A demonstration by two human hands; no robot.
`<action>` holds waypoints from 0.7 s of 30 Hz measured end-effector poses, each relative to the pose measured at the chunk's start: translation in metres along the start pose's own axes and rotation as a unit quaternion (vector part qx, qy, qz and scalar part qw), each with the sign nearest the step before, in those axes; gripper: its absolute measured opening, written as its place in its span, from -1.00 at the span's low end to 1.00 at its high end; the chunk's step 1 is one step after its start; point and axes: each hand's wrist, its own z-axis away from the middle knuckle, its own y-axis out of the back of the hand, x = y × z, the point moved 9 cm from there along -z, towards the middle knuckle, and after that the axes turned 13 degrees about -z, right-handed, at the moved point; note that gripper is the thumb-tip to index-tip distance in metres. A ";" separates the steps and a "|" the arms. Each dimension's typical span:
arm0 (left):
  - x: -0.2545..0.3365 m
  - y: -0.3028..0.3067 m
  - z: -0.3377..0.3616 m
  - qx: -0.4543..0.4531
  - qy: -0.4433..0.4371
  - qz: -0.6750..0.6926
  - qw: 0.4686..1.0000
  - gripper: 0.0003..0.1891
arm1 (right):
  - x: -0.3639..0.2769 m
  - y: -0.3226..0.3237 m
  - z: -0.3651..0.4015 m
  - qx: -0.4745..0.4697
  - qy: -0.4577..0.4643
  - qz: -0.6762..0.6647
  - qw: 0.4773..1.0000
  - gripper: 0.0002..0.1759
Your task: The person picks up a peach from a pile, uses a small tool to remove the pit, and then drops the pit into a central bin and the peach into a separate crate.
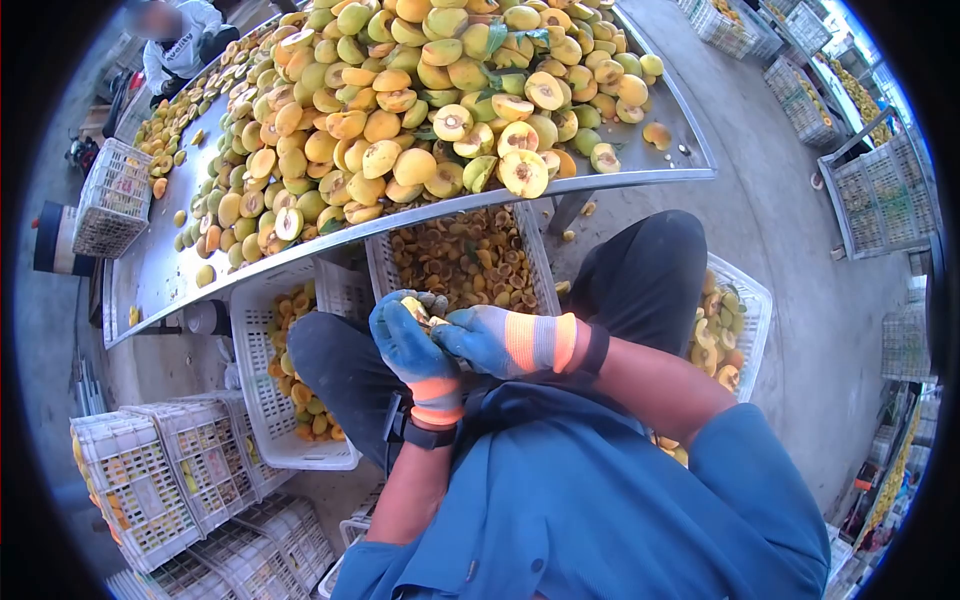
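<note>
The fruit piece [415, 309], perhaps a half, sat by the near end of a crate [538, 262], gripped between our left hand [405, 345] and right hand [478, 338], which we did best to brace together.

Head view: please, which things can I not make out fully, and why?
In the head view:
Fruit piece: partly hidden by left hand and right hand.
Fruit pile: far part cut off by upper edge.
Middle crate: far end hidden by tabletop.
Right crate: partly hidden by right leg.
</note>
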 end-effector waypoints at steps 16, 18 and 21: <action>-0.049 -0.031 0.016 -0.142 0.262 0.315 0.901 -0.37 | 0.020 -0.019 0.016 0.009 -0.226 -0.307 0.924 -0.43; -0.043 -0.029 0.018 -0.127 0.265 0.297 0.909 -0.38 | 0.026 -0.022 0.018 0.003 -0.232 -0.323 0.918 -0.44; -0.050 -0.038 0.024 -0.163 0.259 0.336 0.890 -0.42 | 0.041 -0.032 0.030 -0.022 -0.313 -0.418 0.852 -0.46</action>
